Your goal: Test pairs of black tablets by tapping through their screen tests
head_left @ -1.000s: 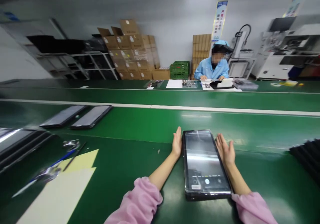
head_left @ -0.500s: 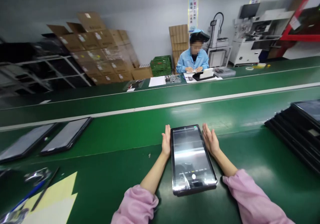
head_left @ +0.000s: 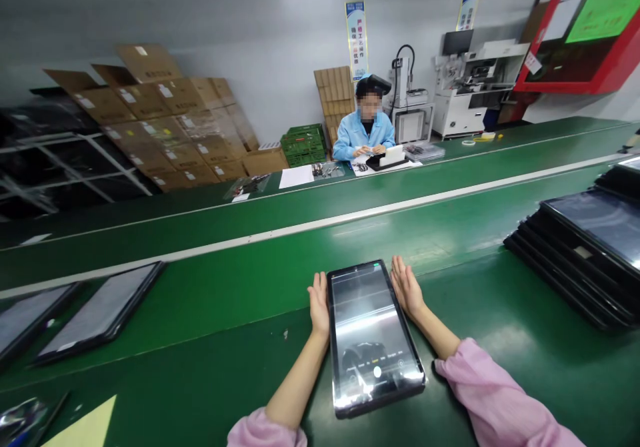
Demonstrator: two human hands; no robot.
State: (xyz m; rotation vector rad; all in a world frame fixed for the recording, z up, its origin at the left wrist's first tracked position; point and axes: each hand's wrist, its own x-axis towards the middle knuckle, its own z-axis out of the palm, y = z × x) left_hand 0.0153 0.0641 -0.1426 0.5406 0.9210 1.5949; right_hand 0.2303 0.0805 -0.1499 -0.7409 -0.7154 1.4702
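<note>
A black-framed tablet (head_left: 373, 334) lies face up on the green work surface in front of me, its screen lit with a camera-like display and a white round button. Along its upper left edge rests my left hand (head_left: 319, 304), palm turned inward and fingers extended. My right hand (head_left: 407, 288) is at the upper right edge in the same way, fingers stretched out with the thumb slightly apart. The tablet sits between both palms, and neither hand's fingers curl around it.
Stacked black tablets (head_left: 570, 267) stand at the right. Two more tablets (head_left: 105, 310) lie at the left, above yellow paper (head_left: 85, 427) and a plastic bag (head_left: 23, 420). Across the green bench, a person in blue (head_left: 366, 130) sits beyond a white strip (head_left: 300, 226).
The view has turned toward the right, so the surroundings sit further left and more of the right stack shows. My hands remain beside the tablet, which looks slightly more tilted.
</note>
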